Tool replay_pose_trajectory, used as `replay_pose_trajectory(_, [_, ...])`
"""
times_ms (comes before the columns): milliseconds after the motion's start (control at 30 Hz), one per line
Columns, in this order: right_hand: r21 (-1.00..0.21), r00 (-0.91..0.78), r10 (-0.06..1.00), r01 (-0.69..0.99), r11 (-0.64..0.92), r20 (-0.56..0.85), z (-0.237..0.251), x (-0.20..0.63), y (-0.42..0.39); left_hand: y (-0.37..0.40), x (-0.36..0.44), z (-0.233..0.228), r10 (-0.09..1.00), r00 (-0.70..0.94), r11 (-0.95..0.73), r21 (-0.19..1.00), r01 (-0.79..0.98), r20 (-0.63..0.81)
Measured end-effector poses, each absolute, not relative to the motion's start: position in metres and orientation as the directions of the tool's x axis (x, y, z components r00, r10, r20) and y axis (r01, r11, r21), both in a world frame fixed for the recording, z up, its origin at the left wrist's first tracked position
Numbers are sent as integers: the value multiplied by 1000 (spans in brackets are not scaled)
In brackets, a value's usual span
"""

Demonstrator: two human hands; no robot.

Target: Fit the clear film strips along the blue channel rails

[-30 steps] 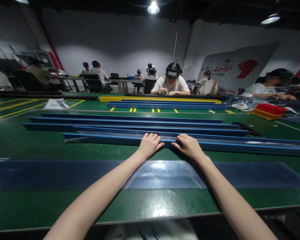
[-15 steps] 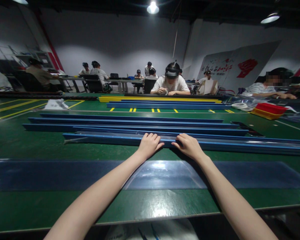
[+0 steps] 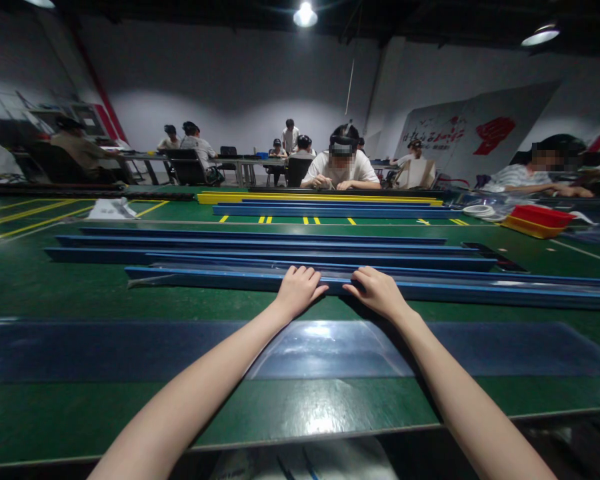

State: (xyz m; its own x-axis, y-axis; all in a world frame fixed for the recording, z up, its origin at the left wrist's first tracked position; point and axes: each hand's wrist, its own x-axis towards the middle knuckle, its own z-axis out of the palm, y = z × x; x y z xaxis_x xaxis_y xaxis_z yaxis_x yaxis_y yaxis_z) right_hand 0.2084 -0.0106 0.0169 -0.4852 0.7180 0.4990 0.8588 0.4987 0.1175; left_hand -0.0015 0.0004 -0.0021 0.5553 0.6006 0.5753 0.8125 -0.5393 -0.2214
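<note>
Blue rail is lying lengthwise on the green tabletop, just beyond a flat clear strip, and is running out of view on the right. Colour: a strong mid-blue, the near wall looking darker towards its base. Shape: long, straight, narrow, its raised edges flanking a trough. Finish: smooth, the upper edge catching a thin light line; pale, glossy patches are showing along the trough towards the right. At the left end a wisp of clear film is jutting out near the base. Fine detail inside the trough is staying too small to read.

Left hand is gripping the near wall, fingers curling over the top edge, thumb pointing inward. Right hand is gripping the same wall, fingers bending over it, thumb pointing back towards the left. A short stretch of blue is showing between the two.

Behind, more blue rails are lying roughly parallel, their left ends sitting staggered.
</note>
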Motion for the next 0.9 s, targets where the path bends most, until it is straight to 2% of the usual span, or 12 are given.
replay_pose_trajectory(900, [129,-487,722,860,493,490,18,208,-11,0,-2,-2,598,559,-541,-225,810,575])
